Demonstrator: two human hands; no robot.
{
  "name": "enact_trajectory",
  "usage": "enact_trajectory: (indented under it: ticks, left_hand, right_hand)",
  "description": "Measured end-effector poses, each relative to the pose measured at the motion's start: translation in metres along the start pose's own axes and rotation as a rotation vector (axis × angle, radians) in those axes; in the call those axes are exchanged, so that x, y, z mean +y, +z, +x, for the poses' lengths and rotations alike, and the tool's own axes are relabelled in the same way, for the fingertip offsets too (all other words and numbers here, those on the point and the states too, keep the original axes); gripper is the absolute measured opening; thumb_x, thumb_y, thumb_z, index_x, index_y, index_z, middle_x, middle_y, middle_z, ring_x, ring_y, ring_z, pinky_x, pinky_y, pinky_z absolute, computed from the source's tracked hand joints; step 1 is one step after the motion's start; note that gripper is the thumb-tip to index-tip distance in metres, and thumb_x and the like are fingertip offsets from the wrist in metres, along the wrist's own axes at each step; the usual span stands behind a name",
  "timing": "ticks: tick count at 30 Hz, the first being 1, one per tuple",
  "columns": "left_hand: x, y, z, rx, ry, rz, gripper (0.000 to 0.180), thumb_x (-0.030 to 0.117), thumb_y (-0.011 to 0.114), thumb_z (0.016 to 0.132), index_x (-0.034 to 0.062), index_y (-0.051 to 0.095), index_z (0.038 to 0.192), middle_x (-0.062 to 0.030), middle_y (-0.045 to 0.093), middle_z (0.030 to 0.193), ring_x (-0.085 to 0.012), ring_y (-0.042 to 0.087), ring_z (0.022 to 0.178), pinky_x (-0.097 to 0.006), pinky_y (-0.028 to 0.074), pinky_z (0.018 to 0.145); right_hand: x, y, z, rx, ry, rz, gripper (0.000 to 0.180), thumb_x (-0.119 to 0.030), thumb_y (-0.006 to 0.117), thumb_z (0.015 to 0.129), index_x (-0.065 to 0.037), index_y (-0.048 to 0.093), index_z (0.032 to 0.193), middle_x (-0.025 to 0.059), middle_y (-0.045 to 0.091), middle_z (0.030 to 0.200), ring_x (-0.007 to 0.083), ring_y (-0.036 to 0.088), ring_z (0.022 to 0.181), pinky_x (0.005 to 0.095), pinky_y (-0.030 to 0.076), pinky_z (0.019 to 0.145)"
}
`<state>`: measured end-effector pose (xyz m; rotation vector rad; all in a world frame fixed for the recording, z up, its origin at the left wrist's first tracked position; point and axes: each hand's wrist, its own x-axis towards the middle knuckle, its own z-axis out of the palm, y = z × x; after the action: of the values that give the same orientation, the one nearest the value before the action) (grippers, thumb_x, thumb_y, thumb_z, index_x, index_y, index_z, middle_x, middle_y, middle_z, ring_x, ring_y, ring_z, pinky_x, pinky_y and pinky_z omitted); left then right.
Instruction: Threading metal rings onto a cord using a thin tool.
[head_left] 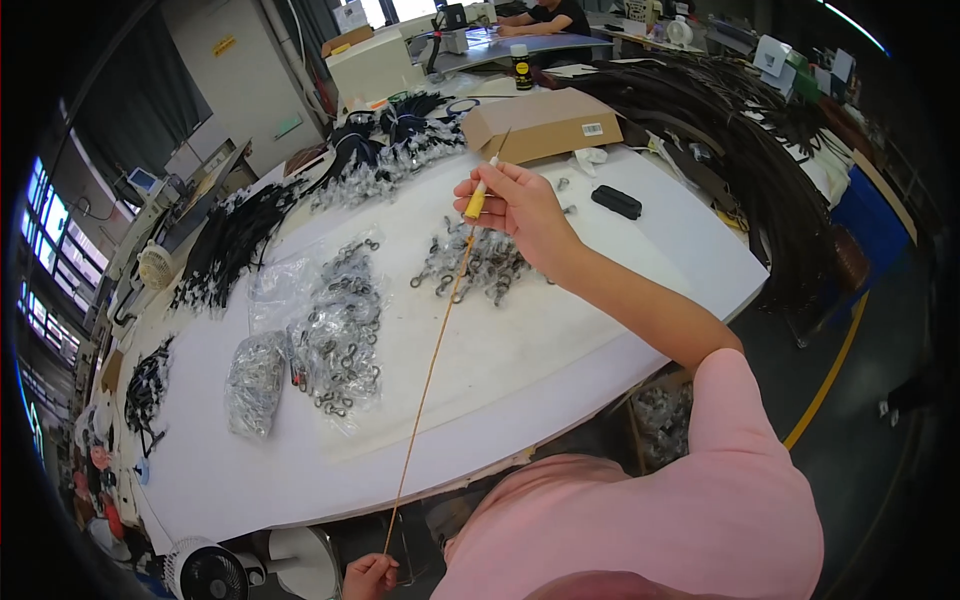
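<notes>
Raised over the middle of the table, my right hand (525, 208) closes round an awl-like tool (476, 203) with a yellow and white handle. Its thin tip points up and away from me. From the handle's lower end a tan cord (428, 385) runs taut down to the lower edge of the view. There my left hand (370, 577) pinches the cord's other end, below the table's front edge. Beneath my right hand lies a loose pile of small dark metal clasps (490, 262) in clear wrapping, apart from the hand.
More clasps in plastic (345, 330) and a full clear bag (257, 382) lie to the left. Black straps (240, 235) and a cardboard box (545, 125) are farther back. Dark strips (740, 150) heap at the right. A fan (208, 572) stands front left. Another person (560, 18) sits at the back.
</notes>
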<state>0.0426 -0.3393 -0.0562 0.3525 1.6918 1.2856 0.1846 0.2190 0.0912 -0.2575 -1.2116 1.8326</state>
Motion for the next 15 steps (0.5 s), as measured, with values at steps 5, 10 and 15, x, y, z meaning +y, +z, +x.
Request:
enact_trajectory:
  ticks: [5,10,15]
  left_hand:
    - [-0.002,-0.036,0.001,0.166,0.360,1.602,0.021,0.012,0.058,0.102,-0.0036,0.073,0.103,-0.0073,0.071,0.079,-0.0161,0.066,0.072,-0.030,0.052,0.068]
    - [0.123,0.092,0.044,0.389,0.597,0.138,0.024,0.013,0.056,0.106,-0.0032,0.071,0.114,-0.0087,0.073,0.078,-0.0053,0.059,0.062,-0.018,0.044,0.057]
    - [0.168,0.109,0.026,-0.075,0.269,0.465,0.030,0.017,0.058,0.105,-0.0045,0.065,0.125,-0.0158,0.077,0.091,-0.0100,0.065,0.062,-0.021,0.049,0.056]
  right_hand:
    - [0.016,0.041,-0.024,-0.150,0.171,-0.082,0.023,-0.027,0.060,0.106,-0.004,0.064,0.101,0.0125,0.075,0.106,0.0193,0.075,0.096,0.0320,0.061,0.085]
    - [0.057,0.103,-0.080,-0.684,0.282,-0.106,0.024,-0.026,0.059,0.107,-0.004,0.064,0.100,0.0110,0.076,0.104,0.0163,0.070,0.102,0.0326,0.051,0.098]
    - [0.052,0.129,-0.118,-0.858,0.225,-0.175,0.025,-0.025,0.058,0.107,-0.003,0.065,0.100,0.0074,0.076,0.101,0.0128,0.066,0.100,0.0307,0.049,0.096]
